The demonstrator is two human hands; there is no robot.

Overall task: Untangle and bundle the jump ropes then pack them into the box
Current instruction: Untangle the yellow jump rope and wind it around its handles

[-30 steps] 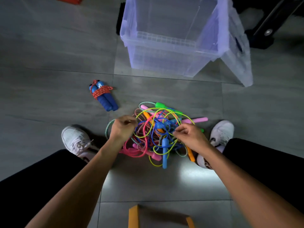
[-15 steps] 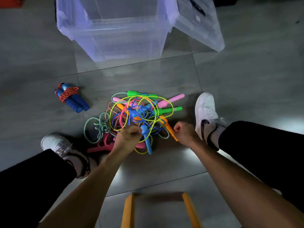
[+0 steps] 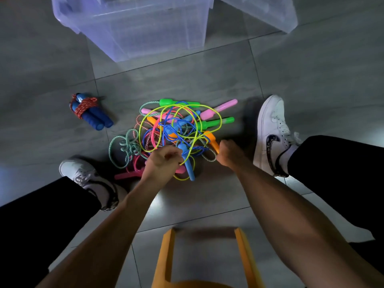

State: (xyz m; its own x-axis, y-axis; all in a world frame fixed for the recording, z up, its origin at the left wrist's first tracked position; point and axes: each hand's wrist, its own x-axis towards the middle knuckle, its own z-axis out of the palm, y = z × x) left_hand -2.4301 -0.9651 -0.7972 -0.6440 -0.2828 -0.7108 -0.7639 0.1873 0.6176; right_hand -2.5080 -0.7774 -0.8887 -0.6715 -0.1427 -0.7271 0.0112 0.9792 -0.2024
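Both hands have pulled back to the tangle's [image 3: 176, 132] near edge: left hand [image 3: 161, 161] gripping cords, right hand [image 3: 228, 152] gripping rope.

You're looking down at a grey tiled floor [image 3: 207, 80] with thin grout lines, dimly lit, a bright glare patch between your arms. An orange stool [image 3: 166, 258] sits beneath you.
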